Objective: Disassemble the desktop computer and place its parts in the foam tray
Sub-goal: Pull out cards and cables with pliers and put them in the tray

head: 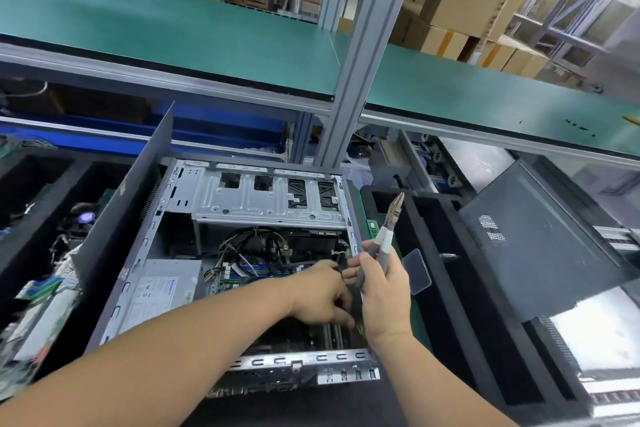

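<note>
The open desktop case (221,204) lies on its side in the middle, showing a silver drive cage, a power supply (157,291), tangled cables (256,243) and the motherboard. My left hand (320,295) reaches into the case near its right edge, with fingers curled around something dark that I cannot make out. Just to its right, my right hand (384,291) grips the grey handles of a pair of pliers (389,222), whose jaws point up and away. A black foam tray (446,291) stands to the right of the case.
A dark side panel (138,204) leans upright along the case's left edge. Another black foam tray at the left (41,191) holds a fan and circuit boards. A dark case panel (540,236) lies at the right. An aluminium post (360,55) and a green shelf (207,28) rise behind.
</note>
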